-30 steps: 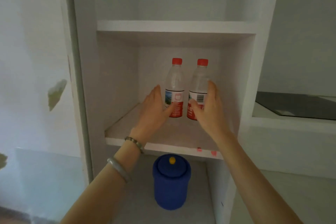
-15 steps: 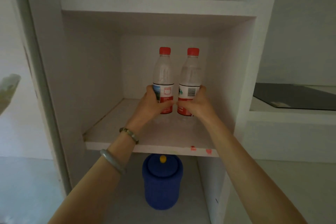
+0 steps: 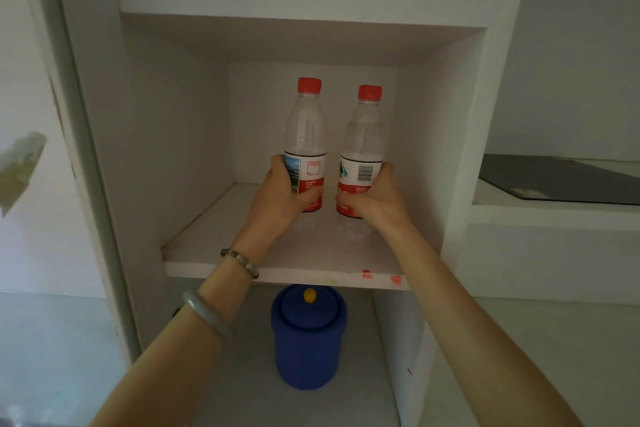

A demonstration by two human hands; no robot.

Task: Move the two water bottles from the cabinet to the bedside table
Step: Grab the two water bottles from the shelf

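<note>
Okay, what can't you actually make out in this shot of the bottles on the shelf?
- Head view: bases of the left bottle and right bottle, hidden by the left hand and right hand; lifted or resting, unclear.
- Label print: too small to read.
- Bedside table: out of frame.
- Blue container contents: hidden by its lid.

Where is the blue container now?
In the head view, the blue container stands low at centre, in the cabinet compartment under the shelf, below the two water bottles.

Both arms extended fwd, left hand (image 3: 277, 196) & right hand (image 3: 375, 199) curled tight, thumbs inward.
</note>
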